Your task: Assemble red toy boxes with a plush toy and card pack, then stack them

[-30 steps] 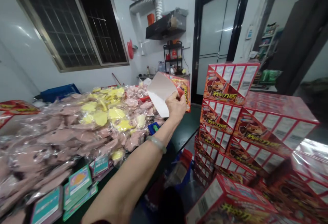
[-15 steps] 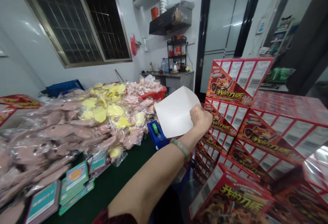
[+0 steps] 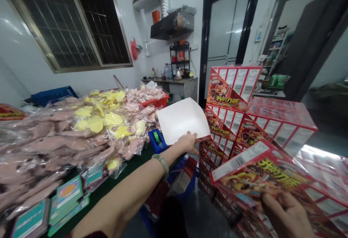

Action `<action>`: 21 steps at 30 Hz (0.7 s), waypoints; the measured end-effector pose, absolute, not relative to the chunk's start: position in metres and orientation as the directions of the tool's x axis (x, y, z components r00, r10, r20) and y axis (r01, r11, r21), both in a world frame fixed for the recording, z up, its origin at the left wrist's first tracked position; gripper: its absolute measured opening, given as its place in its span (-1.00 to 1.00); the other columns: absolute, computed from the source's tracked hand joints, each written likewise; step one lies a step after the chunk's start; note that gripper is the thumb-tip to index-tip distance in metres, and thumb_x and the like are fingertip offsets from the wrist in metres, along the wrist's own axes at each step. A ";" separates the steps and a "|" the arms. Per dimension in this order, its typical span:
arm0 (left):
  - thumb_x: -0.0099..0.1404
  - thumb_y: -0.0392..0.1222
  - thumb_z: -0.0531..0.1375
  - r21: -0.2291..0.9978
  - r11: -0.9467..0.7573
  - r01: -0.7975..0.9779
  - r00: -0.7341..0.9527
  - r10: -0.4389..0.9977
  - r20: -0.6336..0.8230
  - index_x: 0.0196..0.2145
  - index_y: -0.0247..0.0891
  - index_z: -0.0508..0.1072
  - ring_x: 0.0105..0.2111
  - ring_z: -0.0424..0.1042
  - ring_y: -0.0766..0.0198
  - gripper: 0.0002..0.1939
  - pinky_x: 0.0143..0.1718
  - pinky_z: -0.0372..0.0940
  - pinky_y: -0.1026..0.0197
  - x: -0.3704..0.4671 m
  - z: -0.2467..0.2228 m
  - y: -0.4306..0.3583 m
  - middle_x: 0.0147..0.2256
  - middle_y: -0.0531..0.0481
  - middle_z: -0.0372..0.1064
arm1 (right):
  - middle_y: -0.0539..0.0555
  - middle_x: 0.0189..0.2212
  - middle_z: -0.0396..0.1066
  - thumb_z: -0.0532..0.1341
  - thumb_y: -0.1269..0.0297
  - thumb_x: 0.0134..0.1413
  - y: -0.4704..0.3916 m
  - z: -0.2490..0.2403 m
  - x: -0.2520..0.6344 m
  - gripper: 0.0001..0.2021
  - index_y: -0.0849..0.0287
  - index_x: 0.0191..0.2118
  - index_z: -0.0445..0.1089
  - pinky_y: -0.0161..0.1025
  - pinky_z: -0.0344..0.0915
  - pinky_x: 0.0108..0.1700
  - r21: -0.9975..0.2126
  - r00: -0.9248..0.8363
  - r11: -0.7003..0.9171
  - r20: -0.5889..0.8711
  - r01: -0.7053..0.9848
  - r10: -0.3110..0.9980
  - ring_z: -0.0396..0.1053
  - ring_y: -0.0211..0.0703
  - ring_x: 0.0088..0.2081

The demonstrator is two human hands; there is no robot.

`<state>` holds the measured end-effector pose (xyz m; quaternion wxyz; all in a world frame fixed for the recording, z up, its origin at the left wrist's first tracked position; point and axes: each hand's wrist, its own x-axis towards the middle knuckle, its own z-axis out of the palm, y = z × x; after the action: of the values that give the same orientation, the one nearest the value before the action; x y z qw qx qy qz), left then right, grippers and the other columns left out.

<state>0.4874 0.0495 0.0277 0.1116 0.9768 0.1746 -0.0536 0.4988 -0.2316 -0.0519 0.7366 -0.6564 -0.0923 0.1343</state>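
My left hand (image 3: pixel 187 142), with a pale bangle on its wrist, is at the near edge of a curved white card sheet (image 3: pixel 182 118). Its fingers look apart and rest against that edge, where a strip of red print shows. At the lower right, my right hand (image 3: pixel 288 212) grips the bottom edge of a red printed box (image 3: pixel 258 174), thumb on the front. That box is tilted and held up before the stacked boxes. Beside the sheet sits a blue tape dispenser (image 3: pixel 157 140) with green tape.
Stacks of red boxes (image 3: pixel 225 93) stand on the right. Bagged pink and yellow plush pieces (image 3: pixel 89 129) heap over the green table (image 3: pixel 119 183), with card stacks (image 3: pixel 65 196) at its near edge. A blue crate (image 3: pixel 187 183) holding red items is below my left arm.
My left hand has moved from the white sheet's right side to its near edge, and its fist has loosened. My right hand has come into view, holding the red box higher.
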 end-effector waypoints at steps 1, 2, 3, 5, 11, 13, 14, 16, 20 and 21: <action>0.28 -0.09 0.13 0.165 -0.924 0.345 0.934 0.321 -0.157 0.02 -0.27 0.28 -0.09 0.36 0.14 -0.62 -0.11 0.32 -0.04 0.487 0.023 0.054 0.00 -0.14 0.27 | -0.03 -0.71 0.33 0.34 -0.02 -0.26 -0.228 -0.044 0.502 -0.65 0.08 -0.45 0.25 -0.26 0.29 -0.59 -0.992 0.947 0.113 -0.010 -0.049 0.321 0.31 -0.15 -0.66; 0.29 -0.11 0.12 0.136 -0.932 0.336 0.934 0.311 -0.177 0.02 -0.26 0.27 -0.10 0.36 0.14 -0.63 -0.12 0.33 -0.03 0.488 0.019 0.058 0.00 -0.13 0.27 | -0.04 -0.70 0.33 0.34 0.02 -0.25 -0.223 -0.036 0.505 -0.66 0.08 -0.43 0.25 -0.26 0.28 -0.58 -0.991 0.944 0.133 0.025 -0.020 0.329 0.31 -0.15 -0.65; 0.28 -0.11 0.12 0.112 -0.939 0.325 0.933 0.299 -0.201 0.01 -0.27 0.29 -0.10 0.36 0.14 -0.64 -0.13 0.33 -0.03 0.491 0.015 0.061 -0.01 -0.13 0.28 | -0.04 -0.69 0.34 0.34 0.05 -0.24 -0.217 -0.028 0.508 -0.68 0.08 -0.41 0.26 -0.26 0.28 -0.58 -0.987 0.938 0.161 0.058 0.003 0.343 0.31 -0.15 -0.64; 0.28 -0.11 0.12 0.077 -0.951 0.301 0.926 0.272 -0.260 -0.02 -0.27 0.31 -0.11 0.37 0.16 -0.66 -0.13 0.34 -0.01 0.499 0.011 0.066 -0.03 -0.13 0.30 | -0.05 -0.65 0.35 0.32 0.10 -0.18 -0.205 -0.015 0.515 -0.72 0.07 -0.37 0.26 -0.24 0.29 -0.55 -0.975 0.922 0.218 0.118 0.038 0.368 0.31 -0.16 -0.63; 0.28 -0.11 0.12 0.036 -0.967 0.251 0.896 0.218 -0.386 -0.03 -0.26 0.32 -0.12 0.37 0.16 -0.68 -0.14 0.34 0.01 0.506 0.011 0.086 -0.04 -0.12 0.30 | -0.04 -0.63 0.36 0.32 0.05 -0.22 -0.174 0.009 0.532 -0.70 0.08 -0.42 0.26 -0.24 0.30 -0.57 -0.958 0.888 0.232 0.252 0.171 0.384 0.29 -0.20 -0.66; 0.28 -0.11 0.12 0.025 -0.970 0.241 0.889 0.211 -0.406 -0.03 -0.26 0.33 -0.12 0.37 0.17 -0.68 -0.14 0.34 0.01 0.500 0.012 0.094 -0.04 -0.12 0.31 | -0.04 -0.62 0.36 0.34 0.06 -0.23 -0.165 0.016 0.535 -0.68 0.09 -0.40 0.26 -0.25 0.30 -0.56 -0.952 0.884 0.224 0.283 0.210 0.373 0.30 -0.21 -0.66; 0.29 -0.11 0.12 0.018 -0.971 0.237 0.888 0.208 -0.410 -0.04 -0.26 0.33 -0.13 0.37 0.17 -0.68 -0.14 0.34 0.01 0.496 0.012 0.096 -0.04 -0.12 0.31 | -0.04 -0.61 0.37 0.34 0.07 -0.21 -0.160 0.021 0.536 -0.68 0.10 -0.39 0.27 -0.25 0.31 -0.55 -0.947 0.882 0.213 0.306 0.242 0.359 0.31 -0.21 -0.64; 0.29 -0.10 0.11 0.007 -0.974 0.228 0.890 0.205 -0.408 -0.04 -0.26 0.33 -0.13 0.37 0.17 -0.69 -0.14 0.34 0.02 0.489 0.012 0.099 -0.04 -0.11 0.31 | -0.02 -0.56 0.40 0.32 0.08 -0.17 -0.144 0.033 0.539 -0.70 0.10 -0.35 0.27 -0.26 0.31 -0.51 -0.924 0.856 0.172 0.381 0.341 0.349 0.34 -0.20 -0.59; 0.29 -0.11 0.11 -0.021 -0.977 0.210 0.902 0.202 -0.382 -0.03 -0.25 0.33 -0.12 0.37 0.17 -0.68 -0.13 0.33 0.01 0.481 0.008 0.092 -0.03 -0.12 0.30 | 0.10 -0.32 0.44 0.24 0.10 -0.04 -0.084 0.055 0.557 -0.67 0.15 -0.18 0.26 -0.25 0.31 -0.37 -0.781 0.689 0.022 0.564 0.624 0.455 0.40 -0.13 -0.39; 0.29 -0.11 0.11 -0.028 -0.978 0.205 0.906 0.201 -0.373 -0.03 -0.26 0.32 -0.11 0.37 0.16 -0.68 -0.12 0.33 0.00 0.480 0.006 0.089 -0.03 -0.12 0.30 | 0.12 -0.28 0.43 0.21 0.13 0.00 -0.065 0.058 0.565 -0.67 0.17 -0.14 0.24 -0.25 0.30 -0.33 -0.732 0.650 -0.055 0.566 0.680 0.507 0.40 -0.13 -0.35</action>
<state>0.4805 0.0892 0.0061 0.0057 0.9762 0.1039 -0.1905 0.5651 -0.0647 0.0578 0.5509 -0.7222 -0.4109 -0.0781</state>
